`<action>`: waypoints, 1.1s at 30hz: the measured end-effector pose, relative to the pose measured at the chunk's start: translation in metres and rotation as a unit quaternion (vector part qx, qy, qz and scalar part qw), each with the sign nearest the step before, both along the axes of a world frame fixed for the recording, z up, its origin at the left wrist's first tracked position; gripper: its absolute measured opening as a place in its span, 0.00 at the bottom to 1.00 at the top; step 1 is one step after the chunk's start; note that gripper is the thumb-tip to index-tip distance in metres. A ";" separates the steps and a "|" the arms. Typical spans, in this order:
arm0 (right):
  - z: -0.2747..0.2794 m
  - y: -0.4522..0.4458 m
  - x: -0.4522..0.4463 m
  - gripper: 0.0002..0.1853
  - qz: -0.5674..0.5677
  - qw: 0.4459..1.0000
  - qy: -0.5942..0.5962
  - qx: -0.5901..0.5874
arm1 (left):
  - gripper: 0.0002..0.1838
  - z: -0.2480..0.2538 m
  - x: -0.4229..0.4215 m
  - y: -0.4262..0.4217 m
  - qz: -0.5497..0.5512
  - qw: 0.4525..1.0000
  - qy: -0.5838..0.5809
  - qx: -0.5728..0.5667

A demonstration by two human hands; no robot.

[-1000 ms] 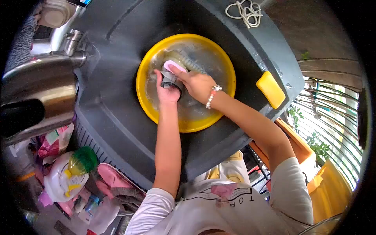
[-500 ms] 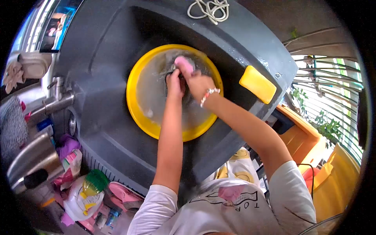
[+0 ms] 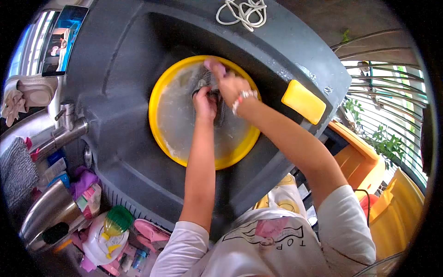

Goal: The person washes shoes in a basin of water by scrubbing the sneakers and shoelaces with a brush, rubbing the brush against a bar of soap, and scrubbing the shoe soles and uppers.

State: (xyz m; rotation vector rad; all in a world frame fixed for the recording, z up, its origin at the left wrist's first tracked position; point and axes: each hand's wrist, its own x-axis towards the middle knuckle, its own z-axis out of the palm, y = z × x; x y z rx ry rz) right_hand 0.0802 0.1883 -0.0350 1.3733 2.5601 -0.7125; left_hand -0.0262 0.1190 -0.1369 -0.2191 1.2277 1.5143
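A round yellow basin (image 3: 158,134) of cloudy water sits in a dark grey sink (image 3: 124,115). Over the water my left hand (image 3: 205,102) is closed on a dark and grey item (image 3: 201,85), which looks like a shoe or sandal; its full shape is hidden. Just right of it, my right hand (image 3: 231,88) grips a pink brush-like object (image 3: 215,67), somewhat blurred, near the basin's far rim. A beaded bracelet circles my right wrist.
A yellow sponge (image 3: 303,102) lies on the sink's right ledge, a white cord (image 3: 243,13) at the top. Left are a metal faucet (image 3: 67,121), a phone (image 3: 65,40) and beige shoes (image 3: 38,91). A green-capped bottle (image 3: 105,235) stands lower left.
My left hand has gone from open-palmed to closed round the dark item. The pink object has moved up toward the basin's far rim with my right hand. The whole view has shifted.
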 end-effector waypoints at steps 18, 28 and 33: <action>0.000 -0.007 -0.012 0.17 -0.015 0.999 0.040 0.022 | 0.30 0.044 0.010 0.015 0.040 0.989 -0.058 0.133; -0.005 -0.012 -0.015 0.21 -0.013 0.999 0.023 0.028 | 0.37 0.042 0.010 0.002 0.005 0.998 -0.045 0.035; 0.007 -0.043 -0.012 0.23 0.038 0.995 0.053 -0.076 | 0.40 0.025 -0.007 -0.004 0.026 0.991 -0.102 0.087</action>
